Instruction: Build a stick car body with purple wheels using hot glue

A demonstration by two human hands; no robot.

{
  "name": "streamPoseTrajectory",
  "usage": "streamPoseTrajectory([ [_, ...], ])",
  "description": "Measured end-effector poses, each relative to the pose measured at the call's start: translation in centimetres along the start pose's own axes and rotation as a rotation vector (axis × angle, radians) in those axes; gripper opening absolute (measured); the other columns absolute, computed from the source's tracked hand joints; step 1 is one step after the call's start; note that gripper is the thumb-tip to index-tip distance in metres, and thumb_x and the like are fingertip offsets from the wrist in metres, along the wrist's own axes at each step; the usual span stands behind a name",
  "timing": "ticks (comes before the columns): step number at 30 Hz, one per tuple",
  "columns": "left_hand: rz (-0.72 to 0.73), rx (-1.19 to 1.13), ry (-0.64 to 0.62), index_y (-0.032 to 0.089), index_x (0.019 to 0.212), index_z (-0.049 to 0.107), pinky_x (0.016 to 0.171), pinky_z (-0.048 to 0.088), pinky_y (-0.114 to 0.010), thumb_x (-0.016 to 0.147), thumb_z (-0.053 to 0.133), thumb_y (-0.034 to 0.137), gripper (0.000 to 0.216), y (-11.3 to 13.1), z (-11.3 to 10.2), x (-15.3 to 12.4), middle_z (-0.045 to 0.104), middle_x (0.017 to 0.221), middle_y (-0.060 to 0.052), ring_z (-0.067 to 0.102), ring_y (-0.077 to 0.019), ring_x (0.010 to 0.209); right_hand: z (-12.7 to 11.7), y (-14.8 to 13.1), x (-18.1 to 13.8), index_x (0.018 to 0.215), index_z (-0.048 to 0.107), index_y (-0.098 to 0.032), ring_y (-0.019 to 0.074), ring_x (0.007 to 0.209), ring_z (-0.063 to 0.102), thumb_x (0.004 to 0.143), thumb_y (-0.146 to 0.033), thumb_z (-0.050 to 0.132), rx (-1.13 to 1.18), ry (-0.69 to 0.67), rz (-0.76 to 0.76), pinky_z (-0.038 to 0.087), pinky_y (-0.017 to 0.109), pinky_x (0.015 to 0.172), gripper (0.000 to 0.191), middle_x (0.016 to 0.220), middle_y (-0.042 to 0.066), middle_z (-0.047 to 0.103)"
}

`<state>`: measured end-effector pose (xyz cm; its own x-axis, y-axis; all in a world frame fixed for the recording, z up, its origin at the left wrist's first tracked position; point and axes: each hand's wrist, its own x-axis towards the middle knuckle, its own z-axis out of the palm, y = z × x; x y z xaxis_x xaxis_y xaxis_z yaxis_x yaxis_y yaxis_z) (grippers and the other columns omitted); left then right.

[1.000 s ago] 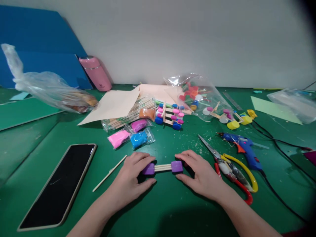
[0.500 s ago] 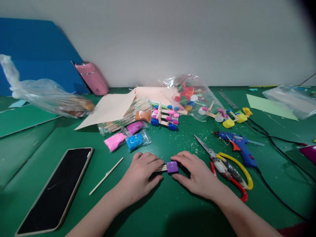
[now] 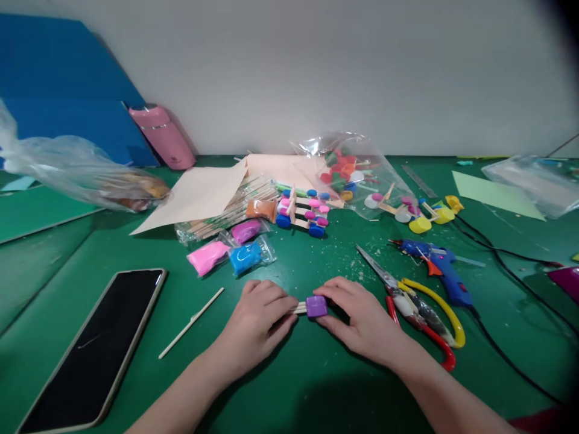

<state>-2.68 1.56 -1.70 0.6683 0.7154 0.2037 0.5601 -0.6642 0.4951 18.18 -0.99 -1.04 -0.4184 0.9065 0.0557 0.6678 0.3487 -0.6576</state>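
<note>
A small piece made of wooden sticks (image 3: pixel 299 308) with a purple cap (image 3: pixel 316 306) at its right end lies on the green table near me. My left hand (image 3: pixel 257 322) is curled over its left end, hiding the other purple cap, fingers pressed on the sticks. My right hand (image 3: pixel 362 319) pinches the visible purple cap between thumb and fingers. Both hands rest on the table.
A phone (image 3: pixel 90 349) lies at the near left, a loose stick (image 3: pixel 190 322) beside it. Scissors (image 3: pixel 418 310) and a blue glue gun (image 3: pixel 441 268) with its cord sit to the right. Clay packets (image 3: pixel 228 253), a stick car (image 3: pixel 303 214) and bags of parts lie beyond.
My left hand slid right along the sticks and now covers the left purple cap. The right hand stays on the right cap.
</note>
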Motion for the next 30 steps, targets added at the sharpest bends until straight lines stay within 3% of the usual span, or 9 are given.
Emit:
streamPoseTrajectory([
  [30,0.071,0.025,0.059,0.017,0.092,0.061,0.067,0.033,-0.034,0.083,0.048,0.015,0.016,-0.57,0.86,-0.26,0.060,0.072,-0.004,0.048,-0.0166,0.071,-0.06,0.03,-0.02,0.104,0.055,-0.022,0.0183,0.091,0.051,0.084,-0.024,0.053,0.018,-0.042,0.012,0.039,0.031,0.078,0.020,0.099,0.004,0.056],
])
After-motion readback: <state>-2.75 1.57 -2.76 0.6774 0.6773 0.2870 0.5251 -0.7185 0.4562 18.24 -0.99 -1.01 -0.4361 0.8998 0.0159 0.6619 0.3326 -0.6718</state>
